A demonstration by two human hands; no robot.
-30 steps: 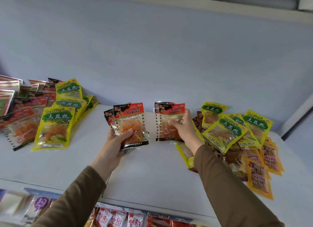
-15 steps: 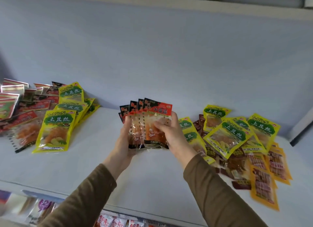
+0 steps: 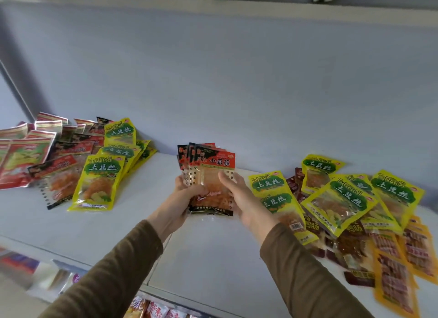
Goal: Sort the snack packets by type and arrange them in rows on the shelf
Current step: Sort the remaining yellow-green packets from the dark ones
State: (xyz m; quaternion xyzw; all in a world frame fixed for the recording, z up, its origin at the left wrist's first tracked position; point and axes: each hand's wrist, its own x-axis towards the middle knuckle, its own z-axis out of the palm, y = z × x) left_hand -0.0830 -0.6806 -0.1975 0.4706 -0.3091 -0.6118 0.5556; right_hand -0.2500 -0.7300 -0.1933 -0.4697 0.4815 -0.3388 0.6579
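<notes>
My left hand (image 3: 182,200) grips a fanned stack of red-and-black topped clear packets (image 3: 214,175) by its lower left, just above the white shelf (image 3: 213,251). My right hand (image 3: 244,199) touches the stack's right edge, thumb on the front packet. On the left of the shelf lie rows of yellow-green packets (image 3: 99,182), red-topped clear packets (image 3: 59,175) and red-green packets (image 3: 21,158). To the right lies a mixed heap of yellow-green packets (image 3: 341,199), dark brown packets (image 3: 350,244) and orange packets (image 3: 398,282).
The shelf's grey back wall (image 3: 237,92) rises right behind the packets, with another shelf overhead. Below the front edge, a lower shelf holds more snack packets (image 3: 156,310). Bare shelf surface shows between the left rows and the right heap.
The two bundles of red-topped packets have been brought together into one fanned stack in the middle. My right hand has loosened from a grip to resting on the stack's right edge.
</notes>
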